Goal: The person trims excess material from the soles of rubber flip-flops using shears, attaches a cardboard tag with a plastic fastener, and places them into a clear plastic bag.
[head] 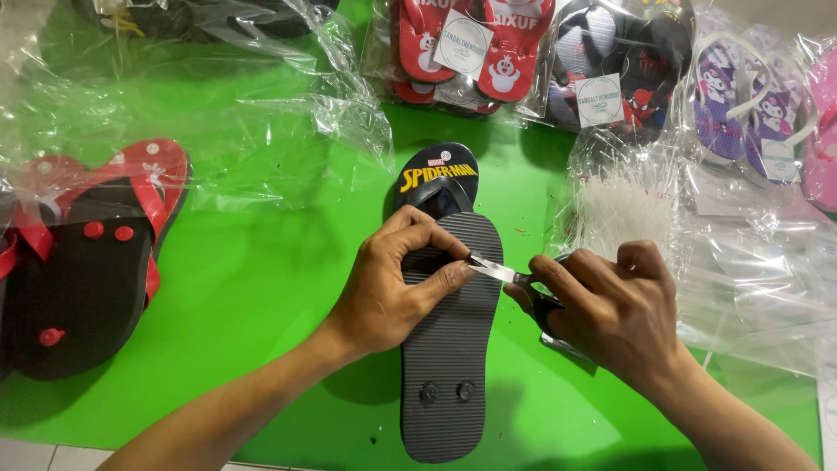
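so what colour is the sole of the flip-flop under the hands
Dark grey, with fine ribbed lines across the flip-flop sole, seen in the head view.

- Scissors [514, 279] handles buried under right hand [610, 310]; only blades showing.
- Sole [453, 349] partly covered by left hand [392, 283].
- Pink sandal [824, 131] cut by right edge.
- Red-strapped sandals [78, 262] clipped at left edge.
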